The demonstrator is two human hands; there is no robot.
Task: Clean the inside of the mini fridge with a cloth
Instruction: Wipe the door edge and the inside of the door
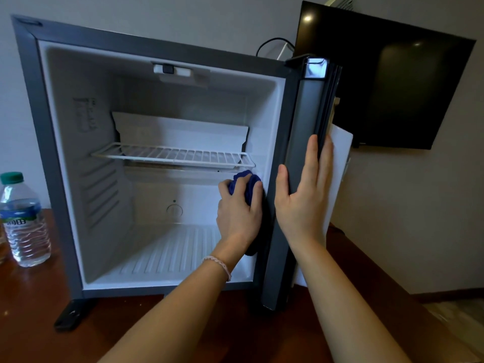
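Note:
The grey mini fridge (42,142) stands open on a wooden desk, its white inside bare apart from a wire shelf (172,155). My left hand (238,213) grips a bunched blue cloth (248,184) and presses it against the inner right wall, just under the shelf's right end. My right hand (303,195) lies flat with straight fingers on the edge of the open door (306,113), thumb on the inner side.
A plastic water bottle (21,221) stands on the wooden desk (39,323) left of the fridge. A dark wall-mounted TV (392,82) hangs behind the door at the right. A black cable (269,43) runs behind the fridge top.

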